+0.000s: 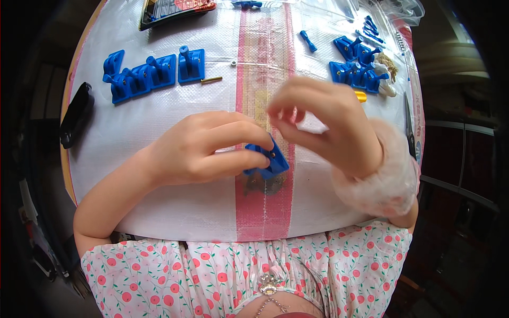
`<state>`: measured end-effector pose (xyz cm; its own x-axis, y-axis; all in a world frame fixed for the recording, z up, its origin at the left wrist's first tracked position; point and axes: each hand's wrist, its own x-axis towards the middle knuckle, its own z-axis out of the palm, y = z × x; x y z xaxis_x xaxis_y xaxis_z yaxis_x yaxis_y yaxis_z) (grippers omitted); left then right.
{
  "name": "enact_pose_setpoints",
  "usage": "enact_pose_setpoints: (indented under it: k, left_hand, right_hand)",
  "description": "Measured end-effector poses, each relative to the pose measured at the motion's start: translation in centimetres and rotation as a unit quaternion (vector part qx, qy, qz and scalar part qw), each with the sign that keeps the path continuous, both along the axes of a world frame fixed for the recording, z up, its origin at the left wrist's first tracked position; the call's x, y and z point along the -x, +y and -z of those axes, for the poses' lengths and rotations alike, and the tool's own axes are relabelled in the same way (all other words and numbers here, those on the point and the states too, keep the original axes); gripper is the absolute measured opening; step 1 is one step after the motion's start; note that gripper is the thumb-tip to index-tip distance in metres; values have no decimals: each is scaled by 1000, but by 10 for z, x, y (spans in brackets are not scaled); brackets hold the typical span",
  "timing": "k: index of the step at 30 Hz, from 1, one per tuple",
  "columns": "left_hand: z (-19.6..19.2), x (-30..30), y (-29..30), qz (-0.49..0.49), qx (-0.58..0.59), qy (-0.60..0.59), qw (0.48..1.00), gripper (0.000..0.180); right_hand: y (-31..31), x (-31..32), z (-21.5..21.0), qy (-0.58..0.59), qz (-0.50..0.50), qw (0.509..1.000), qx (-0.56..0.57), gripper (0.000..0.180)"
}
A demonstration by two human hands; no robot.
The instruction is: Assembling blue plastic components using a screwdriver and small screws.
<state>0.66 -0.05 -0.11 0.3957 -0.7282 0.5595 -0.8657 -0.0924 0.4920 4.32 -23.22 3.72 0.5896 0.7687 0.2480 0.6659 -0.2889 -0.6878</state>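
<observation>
Blue plastic bracket piece (268, 161), small and flat with a hole near its top edge, sits mid-worktop over the pink stripe, clamped between thumb and fingers of the left hand (204, 148).

Left to right:
- Black oblong device (76, 114) at the far left edge of the worktop (159, 206), which is covered in white woven plastic sheeting.
- Row of finished-looking blue plastic brackets with upright pegs (151, 71), well apart from the hands. A short brass pin (211, 80) lies just beside the row's right end.
- Left hand: closed on the blue piece, holding it tilted just off the sheeting.
- Right hand (328, 124): raised just above and right of the piece, fingertips pinched together. Something tiny may be between them; cannot tell what, too small and blurred. A fluffy white cuff (384, 183) is on that wrist.
- Second cluster of blue bracket parts (356, 66) at upper right, with a small yellow plastic bit (361, 96) near it.

Judgement on the step: looks like fitting a small part into the bracket's hole. Keep the left grip firm with the hole facing up and unobstructed by the thumb, bring the pinch straight down on the hole's axis, and work low over the sheeting so a dropped part stays findable.
</observation>
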Motion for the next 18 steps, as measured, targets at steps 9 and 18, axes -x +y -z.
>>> enact_pose_setpoints:
  k: [9,18]
  left_hand:
    - [2,-2,-1,13,75,-108,991,25]
    - [5,1,1,12,42,-137,990,26]
  right_hand:
    - [-12,29,5,173,-17,973,-155,19]
    - [-11,39,13,330,27,930,-159,20]
